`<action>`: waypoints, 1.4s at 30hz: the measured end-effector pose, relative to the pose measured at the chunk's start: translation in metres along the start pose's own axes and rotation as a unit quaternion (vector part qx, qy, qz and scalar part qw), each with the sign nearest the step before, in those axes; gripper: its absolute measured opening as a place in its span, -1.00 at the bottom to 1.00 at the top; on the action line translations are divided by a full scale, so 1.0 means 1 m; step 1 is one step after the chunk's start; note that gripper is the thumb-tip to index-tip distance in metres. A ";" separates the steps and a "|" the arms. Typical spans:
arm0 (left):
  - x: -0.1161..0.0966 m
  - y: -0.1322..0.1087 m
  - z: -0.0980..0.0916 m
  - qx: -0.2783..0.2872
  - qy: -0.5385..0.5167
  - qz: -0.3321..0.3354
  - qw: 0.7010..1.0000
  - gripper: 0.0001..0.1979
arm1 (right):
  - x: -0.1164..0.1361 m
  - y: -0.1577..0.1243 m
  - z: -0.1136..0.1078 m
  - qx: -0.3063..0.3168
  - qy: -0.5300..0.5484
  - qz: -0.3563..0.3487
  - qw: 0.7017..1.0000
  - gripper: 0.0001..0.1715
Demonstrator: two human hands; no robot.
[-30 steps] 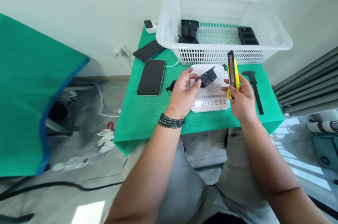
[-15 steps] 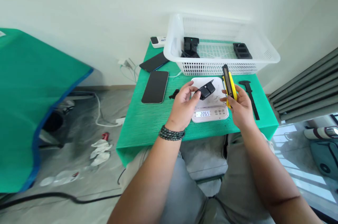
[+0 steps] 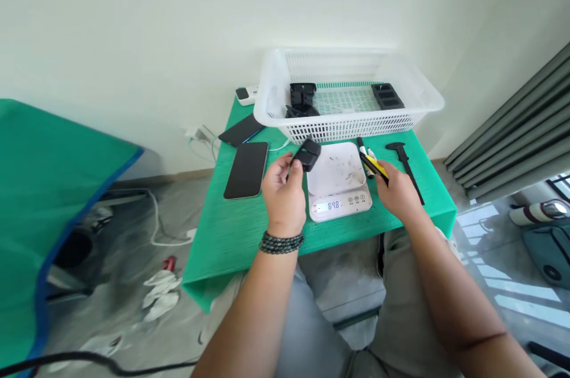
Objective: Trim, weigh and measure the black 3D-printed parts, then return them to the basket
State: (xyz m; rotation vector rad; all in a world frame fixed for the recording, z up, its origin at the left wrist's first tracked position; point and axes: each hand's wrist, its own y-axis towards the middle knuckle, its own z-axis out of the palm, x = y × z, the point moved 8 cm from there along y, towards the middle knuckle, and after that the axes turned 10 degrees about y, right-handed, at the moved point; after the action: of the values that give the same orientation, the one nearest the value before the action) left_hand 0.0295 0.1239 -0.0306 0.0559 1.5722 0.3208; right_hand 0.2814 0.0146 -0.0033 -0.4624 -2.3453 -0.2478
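While left fingers (image 3: 295, 174) clamp a black part (image 3: 308, 155) and right fingers (image 3: 392, 172) a cutter (image 3: 375, 167), the scale display (image 3: 332, 206) ends "9.8".

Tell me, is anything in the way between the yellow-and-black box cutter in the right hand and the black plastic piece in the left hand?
Nothing visible stands between the yellow cutter in the right hand and the black piece in the left hand. The flat white digital scale shows beneath that gap.
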 end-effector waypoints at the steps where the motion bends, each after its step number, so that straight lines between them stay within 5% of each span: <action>1: 0.000 0.000 -0.002 -0.024 0.001 -0.006 1.000 -0.62 | 0.001 0.000 0.000 0.014 -0.031 0.009 0.999 -0.40; 6: -0.007 -0.002 -0.004 -0.075 0.003 0.012 0.997 -0.59 | -0.015 0.004 -0.012 -0.010 -0.083 0.041 0.996 -0.40; 15: -0.023 -0.009 0.011 0.004 -0.002 0.058 0.998 -0.47 | -0.042 0.010 -0.024 -0.130 0.191 -0.030 0.972 -0.58; 22: -0.024 -0.010 0.030 0.085 -0.037 0.065 0.994 -0.39 | -0.003 -0.001 0.010 0.046 0.455 -0.010 0.889 -0.68; 27: -0.022 -0.005 0.041 0.118 -0.133 0.035 0.983 -0.42 | 0.016 -0.011 0.028 0.092 0.547 -0.021 0.832 -0.59; 35: -0.017 0.000 0.046 0.157 -0.129 0.030 0.979 -0.44 | 0.023 -0.010 0.029 0.106 0.541 -0.056 0.832 -0.62; 42: -0.027 0.004 0.039 0.204 -0.046 0.104 0.972 -0.54 | 0.023 -0.008 0.022 0.111 0.509 -0.070 0.851 -0.58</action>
State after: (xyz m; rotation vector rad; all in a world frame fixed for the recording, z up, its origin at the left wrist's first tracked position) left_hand 0.0679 0.1277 -0.0034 0.5495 1.5202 0.1506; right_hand 0.2489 0.0197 -0.0033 0.0009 -1.3247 -0.2102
